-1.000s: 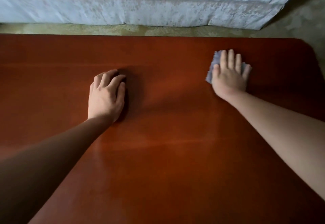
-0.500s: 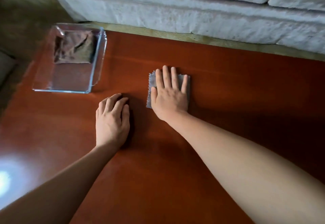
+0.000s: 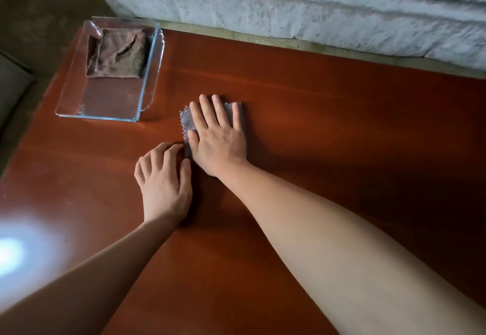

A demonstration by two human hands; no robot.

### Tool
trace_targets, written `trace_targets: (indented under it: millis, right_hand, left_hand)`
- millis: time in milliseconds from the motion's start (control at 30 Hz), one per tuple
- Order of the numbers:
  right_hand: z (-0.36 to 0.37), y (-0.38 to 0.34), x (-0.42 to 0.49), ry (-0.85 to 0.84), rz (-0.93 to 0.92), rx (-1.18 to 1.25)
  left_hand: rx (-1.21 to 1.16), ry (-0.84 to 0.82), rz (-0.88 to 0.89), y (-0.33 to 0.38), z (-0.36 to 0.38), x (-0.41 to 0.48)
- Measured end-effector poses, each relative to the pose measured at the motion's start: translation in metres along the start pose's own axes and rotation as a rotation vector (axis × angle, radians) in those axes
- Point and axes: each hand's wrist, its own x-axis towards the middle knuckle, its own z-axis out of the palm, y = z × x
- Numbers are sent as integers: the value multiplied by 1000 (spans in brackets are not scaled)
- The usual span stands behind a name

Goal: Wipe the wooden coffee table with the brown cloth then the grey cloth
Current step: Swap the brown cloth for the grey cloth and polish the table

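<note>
Right hand (image 3: 219, 137) flat, fingers spread, pressing grey cloth (image 3: 187, 121) onto tabletop (image 3: 328, 129) — thin, limp, light, likely bunches (pin by palm). Left hand (image 3: 164, 179) loosely curled, empty. Brown cloth (image 3: 118, 55) in glass tray (image 3: 68, 103).

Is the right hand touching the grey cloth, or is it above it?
Touching. In the head view the right hand lies flat, fingers spread, on the grey cloth, pressing it onto the wooden coffee table; no gap shows between them.
</note>
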Motion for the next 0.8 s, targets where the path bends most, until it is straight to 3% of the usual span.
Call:
trace_targets:
  millis: [167,500,800]
  right_hand:
    - [-15,88,-52,6,44,-27]
    - [-51,299,-169,-4,182,-99]
    - [-75,445,-264,42,309,-118]
  left_hand:
    - [-15,2,-81,66,37,-6]
    - [6,-111,132,219,113,-54]
    - [33,-207,305,338,168,-92]
